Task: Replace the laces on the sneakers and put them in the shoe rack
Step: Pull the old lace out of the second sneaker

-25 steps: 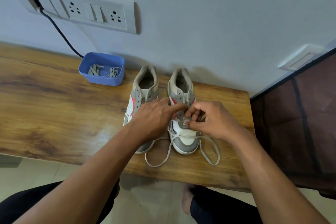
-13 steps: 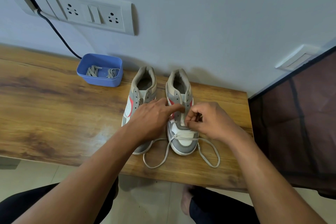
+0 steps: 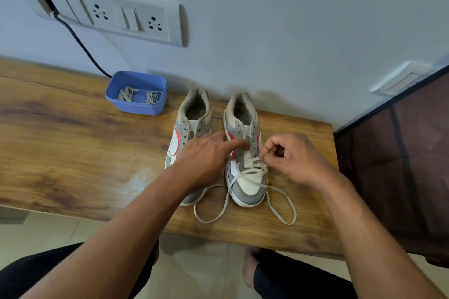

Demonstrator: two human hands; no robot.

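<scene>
With the sneaker (image 3: 246,189) pressed by the straight-fingered left hand (image 3: 206,158), the lace (image 3: 251,162) pinched in the right hand (image 3: 294,155) should be drawn snug.

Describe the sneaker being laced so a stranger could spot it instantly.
Find the wooden table against the wall; a pair of grey-and-white sneakers stands near its right end. Take the right sneaker: only it has a pale lace crossed over its toe, loose ends looping on the wood, while the left sneaker shows bare eyelets.
</scene>
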